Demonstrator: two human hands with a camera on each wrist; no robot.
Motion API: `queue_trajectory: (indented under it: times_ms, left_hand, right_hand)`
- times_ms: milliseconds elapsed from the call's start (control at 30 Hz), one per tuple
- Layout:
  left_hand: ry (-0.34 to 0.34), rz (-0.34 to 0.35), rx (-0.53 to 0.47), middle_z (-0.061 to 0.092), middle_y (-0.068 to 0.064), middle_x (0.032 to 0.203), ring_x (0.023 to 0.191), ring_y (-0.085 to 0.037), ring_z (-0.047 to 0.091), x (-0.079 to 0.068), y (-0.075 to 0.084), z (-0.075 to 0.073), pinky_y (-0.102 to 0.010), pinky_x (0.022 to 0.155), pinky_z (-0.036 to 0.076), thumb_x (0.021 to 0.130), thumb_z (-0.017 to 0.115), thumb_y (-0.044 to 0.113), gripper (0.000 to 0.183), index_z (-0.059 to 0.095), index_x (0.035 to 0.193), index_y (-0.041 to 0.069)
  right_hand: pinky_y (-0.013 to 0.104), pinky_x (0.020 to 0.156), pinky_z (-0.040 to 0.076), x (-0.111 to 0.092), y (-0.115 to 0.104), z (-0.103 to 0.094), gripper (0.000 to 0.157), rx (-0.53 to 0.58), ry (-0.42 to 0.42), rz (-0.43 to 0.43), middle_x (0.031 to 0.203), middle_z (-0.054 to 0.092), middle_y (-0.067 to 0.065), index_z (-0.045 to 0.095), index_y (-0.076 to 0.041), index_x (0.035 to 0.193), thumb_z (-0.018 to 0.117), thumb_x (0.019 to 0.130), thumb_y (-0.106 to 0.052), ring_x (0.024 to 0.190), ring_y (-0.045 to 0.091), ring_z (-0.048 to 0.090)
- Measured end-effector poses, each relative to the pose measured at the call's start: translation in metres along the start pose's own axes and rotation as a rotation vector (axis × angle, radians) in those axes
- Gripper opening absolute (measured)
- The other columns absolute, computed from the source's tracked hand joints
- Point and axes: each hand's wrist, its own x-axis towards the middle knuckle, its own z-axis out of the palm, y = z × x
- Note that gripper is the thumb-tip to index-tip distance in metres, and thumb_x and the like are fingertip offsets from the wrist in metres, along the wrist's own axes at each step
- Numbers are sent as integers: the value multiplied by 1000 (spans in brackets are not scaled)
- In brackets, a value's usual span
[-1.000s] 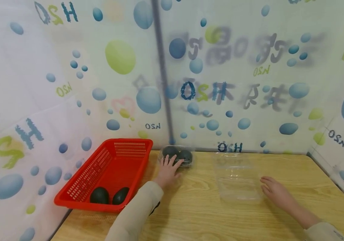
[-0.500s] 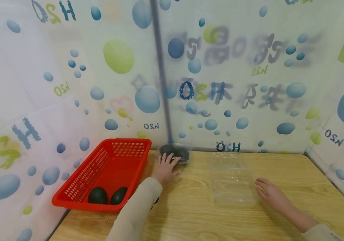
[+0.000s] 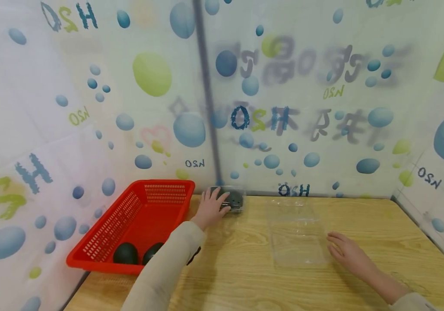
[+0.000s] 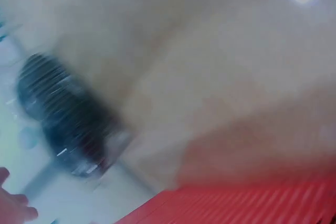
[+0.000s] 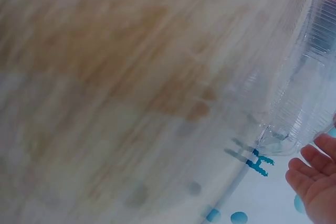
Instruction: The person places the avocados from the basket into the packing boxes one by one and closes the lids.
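I'm counting one red basket (image 3: pixel 152 224) with two dark egg-shaped objects (image 3: pixel 125 253) lying in its near end, one clear plastic box (image 3: pixel 233 207) sitting just right of its far end and holding two more, and one clear plastic container (image 3: pixel 299 235) lying farther right of it. On my screen the left hand (image 3: pixel 209 208) is extending past the basket's right side, fingers spreading over the box; whether they're touching it, I'm not managing to tell. The right hand (image 3: pixel 346 252) is hanging farthest right of the basket, just beside the container, relaxed fingers lying loosely side by side
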Motion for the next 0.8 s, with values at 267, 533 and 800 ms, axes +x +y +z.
queue_trajectory:
  times_ms: [267, 533, 800]
  left_hand:
    - [52, -120, -193, 37, -21, 139, 126, -38, 36, -3, -31, -78, -51, 103, 29, 96, 46, 26, 46, 40, 136, 4]
    - [-7, -356, -376, 45, -22, 133, 114, -36, 46, -50, -105, -115, -50, 97, 38, 94, 47, 22, 45, 40, 134, 1]
    - [-136, -492, -437, 45, -33, 123, 109, -46, 44, -102, -164, -130, -54, 92, 38, 92, 46, 18, 46, 41, 125, -14]
  right_hand:
    - [51, 82, 45, -1, -9, 2, 30, 6, -30, 4, 112, 56, 26, 60, 11, 107, 60, 87, -11, 103, 43, 53]
    - [54, 84, 44, -6, -14, 2, 36, 28, -62, 47, 116, 54, 27, 59, 10, 110, 60, 88, -17, 106, 44, 51]
    - [54, 83, 44, -6, -17, 2, 39, 44, -81, 41, 116, 54, 27, 60, 10, 110, 60, 87, -22, 106, 45, 51]
